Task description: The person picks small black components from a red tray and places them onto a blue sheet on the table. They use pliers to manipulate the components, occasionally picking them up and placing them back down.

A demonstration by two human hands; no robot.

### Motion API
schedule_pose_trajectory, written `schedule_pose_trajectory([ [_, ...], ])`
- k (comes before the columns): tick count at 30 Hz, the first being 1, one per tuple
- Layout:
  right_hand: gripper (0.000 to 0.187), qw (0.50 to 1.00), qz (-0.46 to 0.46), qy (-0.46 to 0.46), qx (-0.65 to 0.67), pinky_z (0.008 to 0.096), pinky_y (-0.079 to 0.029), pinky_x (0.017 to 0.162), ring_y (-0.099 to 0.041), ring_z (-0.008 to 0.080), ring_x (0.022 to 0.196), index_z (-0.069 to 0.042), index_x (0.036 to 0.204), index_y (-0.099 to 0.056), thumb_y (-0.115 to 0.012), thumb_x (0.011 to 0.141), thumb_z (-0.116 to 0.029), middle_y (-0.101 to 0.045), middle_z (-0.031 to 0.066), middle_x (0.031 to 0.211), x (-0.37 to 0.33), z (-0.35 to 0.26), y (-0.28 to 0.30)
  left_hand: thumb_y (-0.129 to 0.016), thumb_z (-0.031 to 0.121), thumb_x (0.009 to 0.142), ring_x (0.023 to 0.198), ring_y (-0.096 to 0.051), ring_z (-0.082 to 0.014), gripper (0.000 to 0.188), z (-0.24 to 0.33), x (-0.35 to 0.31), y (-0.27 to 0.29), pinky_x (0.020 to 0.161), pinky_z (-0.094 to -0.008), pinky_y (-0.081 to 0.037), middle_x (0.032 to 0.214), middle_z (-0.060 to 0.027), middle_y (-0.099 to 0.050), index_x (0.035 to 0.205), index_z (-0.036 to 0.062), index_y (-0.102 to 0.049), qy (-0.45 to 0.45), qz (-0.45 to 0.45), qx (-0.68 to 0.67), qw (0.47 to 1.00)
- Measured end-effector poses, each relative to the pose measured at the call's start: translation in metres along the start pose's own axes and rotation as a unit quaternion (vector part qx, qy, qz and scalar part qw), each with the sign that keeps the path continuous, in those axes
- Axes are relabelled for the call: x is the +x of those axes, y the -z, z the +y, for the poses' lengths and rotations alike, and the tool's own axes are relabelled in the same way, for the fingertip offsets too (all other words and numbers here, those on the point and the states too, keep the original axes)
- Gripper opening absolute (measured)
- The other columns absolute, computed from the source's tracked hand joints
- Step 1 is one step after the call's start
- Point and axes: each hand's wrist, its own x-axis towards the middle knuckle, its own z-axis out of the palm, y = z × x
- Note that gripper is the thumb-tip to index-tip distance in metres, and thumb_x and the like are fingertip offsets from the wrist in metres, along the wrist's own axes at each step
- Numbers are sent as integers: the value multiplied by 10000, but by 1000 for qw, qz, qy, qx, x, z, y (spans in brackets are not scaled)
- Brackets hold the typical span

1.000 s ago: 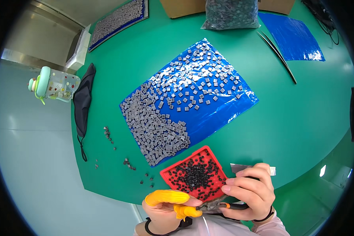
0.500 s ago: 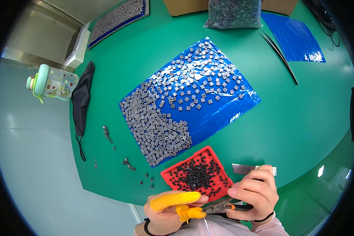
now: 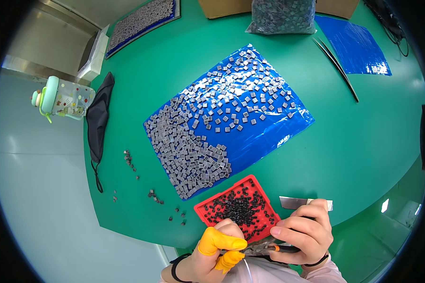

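My right hand (image 3: 307, 231) is wrapped round pliers (image 3: 263, 245) with black and orange handles, their jaws pointing left. My left hand (image 3: 218, 247), with yellow finger covers on two fingers, is pinched closed beside the jaw tips; whatever lies between the fingertips is too small to make out. Below those fingertips hangs a thin white strand (image 3: 248, 270). Just beyond both hands lies a red tray (image 3: 265, 195) holding many small black parts (image 3: 243, 210). A flat metal strip (image 3: 293, 203) rests on the table behind my right hand.
A blue sheet (image 3: 252, 151) covered with small grey square pieces (image 3: 174, 146) lies mid-table. Loose bits (image 3: 153, 194) are scattered at its left, near a black strap-like cloth (image 3: 98, 118) and a bottle (image 3: 68, 98). Farther back are tweezers (image 3: 337, 68), another blue sheet (image 3: 356, 47) and a filled bag (image 3: 282, 16).
My left hand has shifted slightly right and its fingers have curled in from a straighter pose to a pinch. The right hand with the pliers has hardly moved.
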Motion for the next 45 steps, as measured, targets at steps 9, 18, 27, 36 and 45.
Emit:
schedule_pose_trajectory([
  [9,467,1000,-5,17,10,347,-350,647,-514,179,769,-155,919,-685,-802,476,-250,-639,-49,864,-1,1,0,-512,184,957,702,-478,-182,169,-24,-9,16,653,-313,-393,810,-96,-529,1002,27,-468,15,-98,-87,991],
  [18,466,1000,19,-10,23,350,-348,651,-516,190,771,-142,911,-683,-782,459,-198,-624,-35,864,-1,0,0,-646,8,850,906,-658,-307,210,8,-11,-9,778,-344,-550,1026,-242,-628,1030,-28,-545,49,150,-99,982],
  [27,432,999,12,-6,36,355,-354,651,-516,193,771,-132,910,-682,-791,500,-215,-627,-30,860,0,1,1,-732,90,773,672,-672,-248,159,14,-9,-1,622,-301,-550,803,-194,-681,769,-56,-669,76,126,92,985],
  [36,421,999,12,-8,30,346,-357,646,-521,184,768,-130,905,-677,-792,508,-209,-635,-34,862,-2,3,1,-737,124,768,665,-670,-241,196,11,-5,11,606,-296,-542,786,-185,-683,801,-60,-675,77,39,170,982],
  [45,435,999,13,-2,41,350,-354,642,-518,189,763,-124,906,-677,-793,495,-208,-637,-27,859,-1,2,1,-756,-30,705,806,-691,-250,193,4,-9,5,676,-311,-573,917,-183,-692,875,-61,-670,44,78,-40,995],
])
